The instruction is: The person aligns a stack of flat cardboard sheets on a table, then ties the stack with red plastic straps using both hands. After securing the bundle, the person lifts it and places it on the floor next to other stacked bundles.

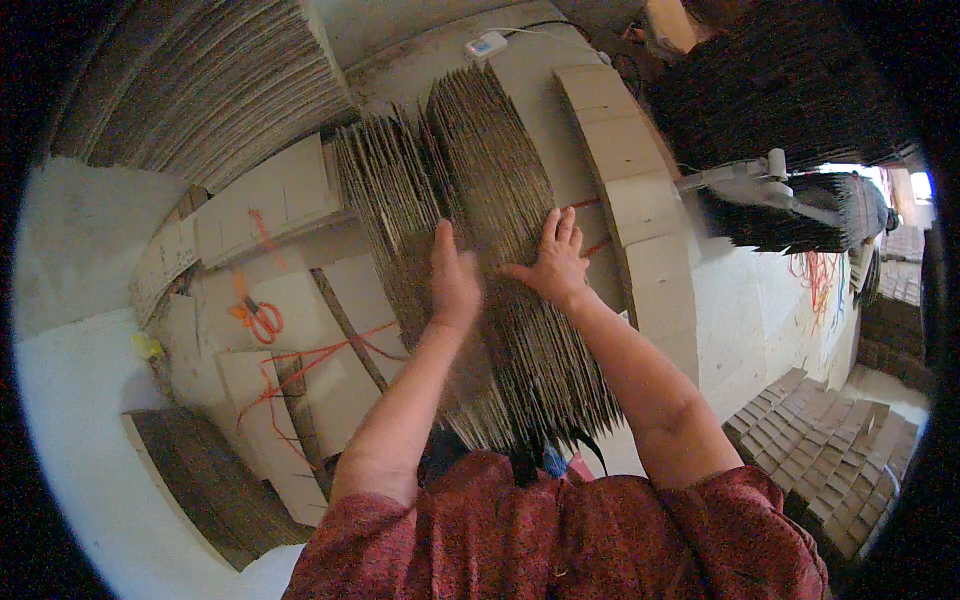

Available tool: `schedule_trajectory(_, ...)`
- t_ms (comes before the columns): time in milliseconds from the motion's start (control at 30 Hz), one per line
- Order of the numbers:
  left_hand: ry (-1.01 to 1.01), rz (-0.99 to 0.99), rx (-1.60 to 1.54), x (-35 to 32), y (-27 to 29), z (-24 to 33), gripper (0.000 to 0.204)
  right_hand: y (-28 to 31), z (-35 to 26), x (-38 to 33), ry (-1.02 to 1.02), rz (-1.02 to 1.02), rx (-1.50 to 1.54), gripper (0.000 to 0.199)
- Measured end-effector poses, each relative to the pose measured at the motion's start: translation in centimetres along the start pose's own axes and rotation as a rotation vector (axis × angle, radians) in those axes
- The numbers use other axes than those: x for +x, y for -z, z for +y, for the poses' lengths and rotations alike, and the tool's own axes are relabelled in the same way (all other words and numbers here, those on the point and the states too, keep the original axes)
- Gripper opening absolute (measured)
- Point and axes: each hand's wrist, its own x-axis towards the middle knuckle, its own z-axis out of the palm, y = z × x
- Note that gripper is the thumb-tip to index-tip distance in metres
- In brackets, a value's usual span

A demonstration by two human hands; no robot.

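Two long rows of thin cardboard pieces, packed on edge, lie side by side in front of me. My left hand (456,282) is over the inner side of the left row (385,180), fingers stretched out and together, a little blurred. I cannot tell whether it touches the cardboard. My right hand (558,262) rests on the right-hand side of the right row (490,150), fingers spread and thumb pointing inward. Neither hand grips anything. Red string (340,345) runs out from the left side of the rows, and short red ends show on the right.
Orange-handled scissors (262,318) lie to the left on pale cardboard. A strip of flat pale cardboard (645,220) borders the right side. Large cardboard stacks (220,80) stand far left, with more piles (830,450) at lower right. A small white device (486,45) sits at the back.
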Motion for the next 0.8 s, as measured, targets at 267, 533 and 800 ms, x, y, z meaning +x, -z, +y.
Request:
schedule_trajectory(267,-0.031,-0.208,0.608,2.0,3.2,2.0,0.020,0.3,0.1,-0.2,0.001,-0.041,0.046,0.121)
schedule_trajectory(533,0.223,-0.676,0.660,2.2,0.1,4.5,0.018,0.0,0.7,0.1,-0.037,-0.036,0.038,0.119)
schedule_trajectory(800,0.408,-0.482,0.125,-1.4,-0.1,2.7,0.074,-0.9,1.1,0.5,0.006,0.001,0.042,0.119)
